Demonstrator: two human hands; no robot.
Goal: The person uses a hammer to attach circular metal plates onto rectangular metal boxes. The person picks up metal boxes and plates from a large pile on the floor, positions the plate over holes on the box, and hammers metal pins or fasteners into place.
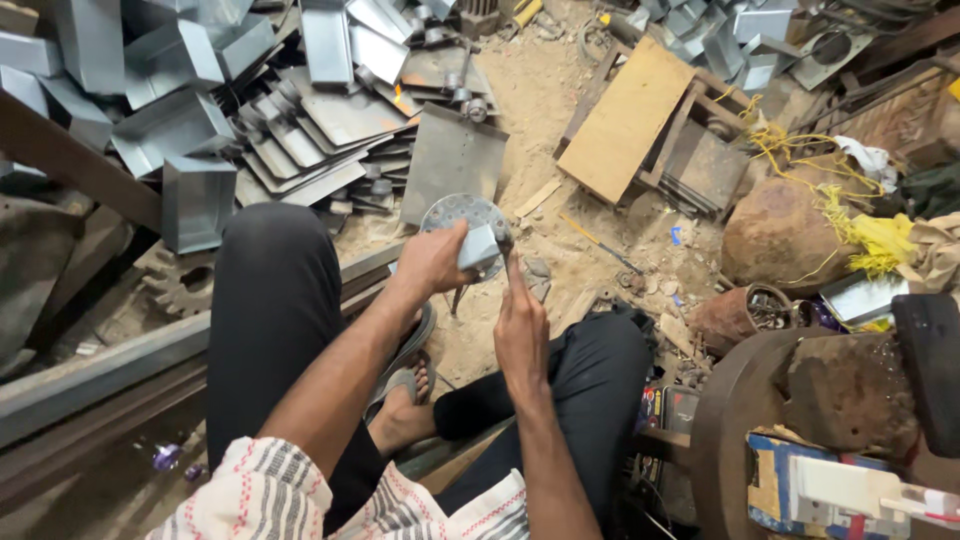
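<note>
Sandy workshop floor (pixel 540 100), littered: folded sheet-metal pieces (pixel 180 110) at ten o'clock, wooden board (pixel 628 118) at one, rusty wheel (pixel 740 420) at four. At centre, left hand (pixel 432 262) fingers clamp a perforated metal disc (pixel 462 215); right hand (pixel 520 330) fingers close round a thin tool touching it.

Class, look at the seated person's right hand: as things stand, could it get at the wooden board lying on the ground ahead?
Probably not without leaning forward. The right hand is up by the round metal disc that the left hand grips, and the wooden board lies farther off across open sandy ground.

round perforated metal disc (pixel 462 215), held tilted, folded metal piece (pixel 478 250) against it
</note>
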